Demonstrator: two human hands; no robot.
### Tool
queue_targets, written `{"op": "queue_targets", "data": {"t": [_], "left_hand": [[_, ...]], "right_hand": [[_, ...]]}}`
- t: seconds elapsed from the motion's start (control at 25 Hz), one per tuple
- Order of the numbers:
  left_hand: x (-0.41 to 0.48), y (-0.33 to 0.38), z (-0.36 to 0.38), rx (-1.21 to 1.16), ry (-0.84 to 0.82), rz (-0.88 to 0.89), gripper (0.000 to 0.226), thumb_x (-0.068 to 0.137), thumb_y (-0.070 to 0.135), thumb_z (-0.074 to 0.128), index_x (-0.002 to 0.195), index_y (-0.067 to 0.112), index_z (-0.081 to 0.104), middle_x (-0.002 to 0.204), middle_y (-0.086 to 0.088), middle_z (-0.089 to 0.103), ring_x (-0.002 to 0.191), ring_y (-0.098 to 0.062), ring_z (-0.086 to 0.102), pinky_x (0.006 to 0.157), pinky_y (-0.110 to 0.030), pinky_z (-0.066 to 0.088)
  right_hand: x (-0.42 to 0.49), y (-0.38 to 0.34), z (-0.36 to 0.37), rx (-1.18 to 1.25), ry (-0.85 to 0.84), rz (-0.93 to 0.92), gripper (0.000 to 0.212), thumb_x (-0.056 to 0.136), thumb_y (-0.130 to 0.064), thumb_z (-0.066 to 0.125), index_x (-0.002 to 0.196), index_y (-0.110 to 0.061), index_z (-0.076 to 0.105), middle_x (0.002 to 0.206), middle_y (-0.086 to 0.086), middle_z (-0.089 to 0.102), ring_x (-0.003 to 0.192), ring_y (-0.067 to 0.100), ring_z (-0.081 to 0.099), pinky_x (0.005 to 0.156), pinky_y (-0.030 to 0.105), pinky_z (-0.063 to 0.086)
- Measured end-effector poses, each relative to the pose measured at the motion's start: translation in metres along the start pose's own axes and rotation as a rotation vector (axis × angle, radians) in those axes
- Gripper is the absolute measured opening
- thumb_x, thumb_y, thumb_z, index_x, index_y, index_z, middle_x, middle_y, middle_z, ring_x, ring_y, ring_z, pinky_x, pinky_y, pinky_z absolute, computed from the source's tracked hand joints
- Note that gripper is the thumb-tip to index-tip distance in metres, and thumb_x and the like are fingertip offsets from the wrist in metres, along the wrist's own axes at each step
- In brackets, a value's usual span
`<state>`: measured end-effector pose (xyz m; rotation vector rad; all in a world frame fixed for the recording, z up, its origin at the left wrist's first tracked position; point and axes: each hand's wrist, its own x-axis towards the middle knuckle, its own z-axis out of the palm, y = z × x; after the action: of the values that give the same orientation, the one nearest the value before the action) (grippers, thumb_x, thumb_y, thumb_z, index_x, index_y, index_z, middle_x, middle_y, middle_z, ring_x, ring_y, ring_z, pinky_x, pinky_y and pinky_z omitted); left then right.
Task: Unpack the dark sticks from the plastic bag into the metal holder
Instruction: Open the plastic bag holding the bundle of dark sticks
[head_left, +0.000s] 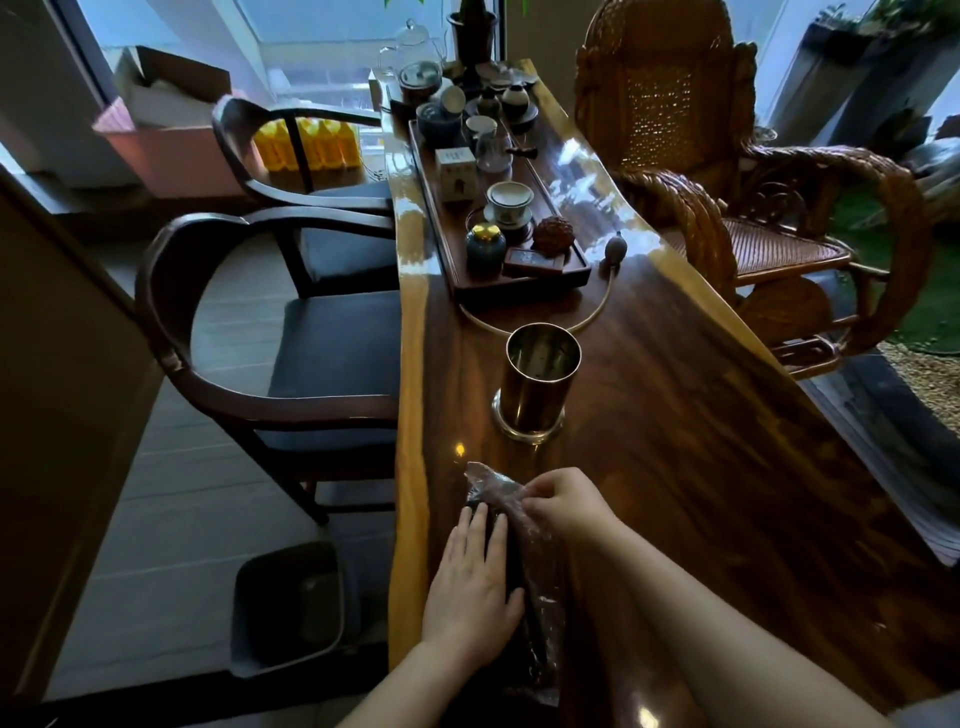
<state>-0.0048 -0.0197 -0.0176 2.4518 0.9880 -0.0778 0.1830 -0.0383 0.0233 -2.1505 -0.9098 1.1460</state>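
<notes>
A long clear plastic bag (543, 587) lies on the glossy wooden table (701, 467), near its front left edge, with a bundle of dark sticks (522, 561) inside it. My left hand (475, 577) rests flat on the bag's left side, fingers pressing the sticks down. My right hand (563, 501) pinches the crumpled plastic near the bag's far end. The metal holder (537, 382), a shiny upright cylinder on a round base, stands just beyond the bag and looks empty inside.
A dark tray (511, 280) crowded with tea ware lies beyond the holder, with a thin hose (597, 312) curving around it. Two dark armchairs (291, 364) stand to the left, a woven chair (727, 182) to the right. A bin (288, 608) sits on the floor.
</notes>
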Motion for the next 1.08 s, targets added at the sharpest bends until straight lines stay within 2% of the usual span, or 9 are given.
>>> {"op": "queue_targets", "data": {"t": [0.12,0.2,0.28,0.36,0.52,0.64,0.76,0.88,1.08], "left_hand": [[-0.009,0.013,-0.025,-0.391,0.022,-0.016,0.102,0.081,0.062,0.059,0.157,0.037,-0.004,0.168,0.009,-0.007,0.153,-0.009,-0.002,0.124,-0.04,0.021],[-0.013,0.02,-0.046,-0.496,0.071,0.042,0.115,0.072,0.066,0.067,0.157,0.039,-0.004,0.165,0.02,-0.008,0.148,0.004,0.007,0.117,-0.027,0.03],[-0.016,0.024,-0.063,-0.486,0.168,0.13,0.108,0.079,0.05,0.074,0.159,0.033,0.003,0.164,0.017,0.002,0.139,0.021,0.012,0.108,-0.009,0.03],[-0.018,0.021,-0.082,-0.547,0.267,0.168,0.08,0.092,0.021,0.068,0.155,0.031,0.02,0.16,0.009,0.028,0.136,0.019,0.028,0.11,-0.011,0.035],[-0.031,0.005,-0.126,-0.777,0.337,0.14,0.04,0.1,0.019,0.055,0.13,0.046,0.056,0.124,0.017,0.068,0.117,0.0,0.063,0.096,-0.031,0.056],[-0.039,0.004,-0.157,-0.967,0.341,0.129,0.024,0.098,0.029,0.058,0.116,0.033,0.073,0.107,0.004,0.078,0.102,-0.016,0.073,0.084,-0.041,0.061],[-0.043,0.009,-0.183,-1.077,0.259,0.159,0.021,0.1,0.026,0.057,0.106,0.02,0.076,0.1,-0.009,0.078,0.093,-0.028,0.075,0.078,-0.044,0.062],[-0.044,0.01,-0.203,-1.167,0.115,0.178,0.028,0.098,0.033,0.058,0.1,0.011,0.075,0.095,-0.015,0.076,0.089,-0.033,0.073,0.074,-0.037,0.06],[-0.048,-0.002,-0.218,-1.2,-0.118,0.187,0.033,0.093,0.028,0.064,0.115,0.004,0.067,0.115,-0.024,0.069,0.11,-0.043,0.066,0.097,-0.057,0.052]], "right_hand": [[-0.03,-0.02,0.0,0.25,0.04,-0.028,0.011,0.091,-0.019,0.071,0.091,-0.026,0.079,0.086,-0.002,0.079,0.079,0.005,0.076,0.065,0.022,0.061],[-0.054,-0.038,0.007,0.479,0.035,-0.04,0.011,0.09,-0.019,0.072,0.088,-0.025,0.081,0.088,0.0,0.08,0.083,0.011,0.077,0.068,0.025,0.061],[-0.069,-0.055,0.013,0.613,0.019,-0.07,0.012,0.091,-0.017,0.071,0.089,-0.024,0.081,0.09,0.005,0.08,0.084,0.017,0.078,0.069,0.026,0.06],[-0.08,-0.073,0.007,0.646,-0.061,-0.083,0.014,0.092,-0.012,0.068,0.093,-0.019,0.08,0.093,0.009,0.079,0.085,0.02,0.077,0.07,0.028,0.059],[-0.101,-0.094,-0.018,0.453,-0.219,-0.343,0.019,0.096,-0.015,0.065,0.11,-0.022,0.076,0.109,0.002,0.078,0.101,0.018,0.074,0.082,0.028,0.059],[-0.119,-0.101,-0.026,-0.073,0.297,-0.799,0.023,0.093,-0.026,0.067,0.115,-0.031,0.072,0.109,-0.015,0.073,0.104,0.004,0.066,0.082,0.017,0.052],[-0.127,-0.119,-0.022,-0.529,0.38,-1.066,0.037,0.093,-0.039,0.063,0.13,-0.031,0.064,0.129,-0.011,0.063,0.123,0.007,0.053,0.099,0.022,0.045],[-0.13,-0.136,-0.013,-0.429,0.364,-1.07,0.035,0.092,-0.025,0.071,0.125,-0.016,0.068,0.118,0.001,0.066,0.106,0.016,0.063,0.086,0.032,0.057],[-0.134,-0.144,-0.015,-0.271,0.454,-1.098,0.018,0.092,-0.019,0.071,0.108,-0.013,0.076,0.1,-0.001,0.071,0.085,0.009,0.069,0.074,0.022,0.057]]}}
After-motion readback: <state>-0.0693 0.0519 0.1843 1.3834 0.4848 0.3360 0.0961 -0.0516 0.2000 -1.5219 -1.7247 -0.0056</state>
